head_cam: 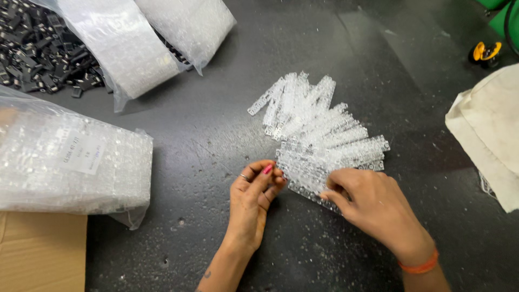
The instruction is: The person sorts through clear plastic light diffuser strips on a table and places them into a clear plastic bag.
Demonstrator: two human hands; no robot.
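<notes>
- Left of the fan of clear plastic strips (319, 143) on the dark desk (216, 135), a bagged stack of clear parts (70, 162) lies.
- Our left hand (254, 197) pinches the fan's lower-left end, grip clenched on it.
- Our right hand (373, 203) presses its lower edge, fingers lying slack on top.
- We judge the strips light, stiff and slippery; best held by their ends.

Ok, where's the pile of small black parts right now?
In the head view, the black parts lie at the top left corner of the dark table, partly under a clear plastic bag, far from both hands.
</notes>
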